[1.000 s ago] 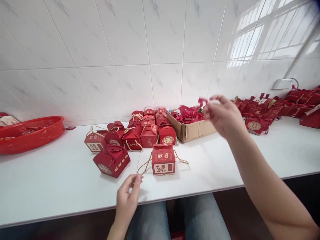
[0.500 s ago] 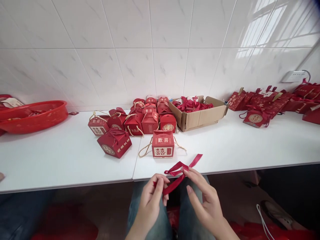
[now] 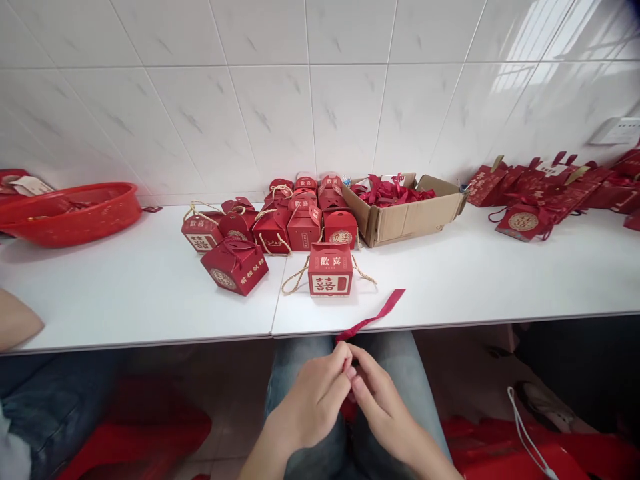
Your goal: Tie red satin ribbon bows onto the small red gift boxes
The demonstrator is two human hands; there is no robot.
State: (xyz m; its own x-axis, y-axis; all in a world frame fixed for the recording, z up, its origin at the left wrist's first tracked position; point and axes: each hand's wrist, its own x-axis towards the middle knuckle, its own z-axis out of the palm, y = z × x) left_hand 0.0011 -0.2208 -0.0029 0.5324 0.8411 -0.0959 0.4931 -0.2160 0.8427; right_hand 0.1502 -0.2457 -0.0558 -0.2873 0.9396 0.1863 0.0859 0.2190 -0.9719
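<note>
My left hand (image 3: 317, 390) and my right hand (image 3: 377, 400) meet over my lap, just below the table's front edge, fingertips pressed together. Both are closed on a dark red ribbon (image 3: 375, 319). One end of it runs up from between the fingers and rests on the white table; the rest is hidden by my hands. Beyond the ribbon stands a red gift box (image 3: 330, 270) with cream lettering and a twisted cord handle spread to both sides. Left of that sits another red box (image 3: 235, 267), turned at an angle.
Several red boxes (image 3: 304, 220) cluster near the wall beside a cardboard box (image 3: 410, 220) of red ribbons. A red plastic basin (image 3: 75, 217) stands at the left, with a person's arm (image 3: 17, 320) near it. More red boxes (image 3: 525, 220) sit at the right.
My hands have come together and drawn the ribbon down toward my lap; its loop is now hidden behind the fingers. An arm at the left has come further into view.
</note>
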